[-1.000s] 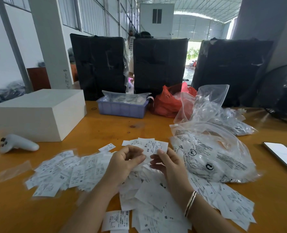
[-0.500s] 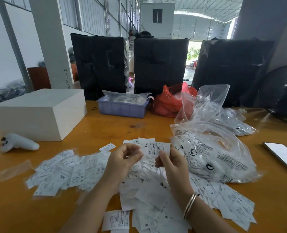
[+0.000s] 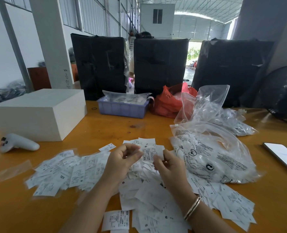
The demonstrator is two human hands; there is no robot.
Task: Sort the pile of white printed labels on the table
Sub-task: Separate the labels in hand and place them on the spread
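A wide pile of white printed labels [image 3: 82, 172] covers the orange table [image 3: 105, 128] from the left to the near right. One label marked XS [image 3: 149, 153] is held up above the pile's middle. My right hand [image 3: 168, 167], with a bangle on its wrist, pinches that label's right side with thumb and fingers. My left hand [image 3: 122, 158] has curled fingers, and its thumb and forefinger tips meet the label's left edge. More labels [image 3: 230, 202] spread out to the right of my right forearm.
Clear printed plastic bags [image 3: 211, 158] lie right of my hands, with a phone [image 3: 284, 157] beyond them. A white box [image 3: 38, 113] and a white controller [image 3: 18, 143] sit at the left. A purple tray [image 3: 122, 109], a red bag [image 3: 166, 103] and black bales stand behind.
My hands have drawn slightly apart and lifted a little. The right hand now holds a single label up, where before both hands held a small fanned bunch.
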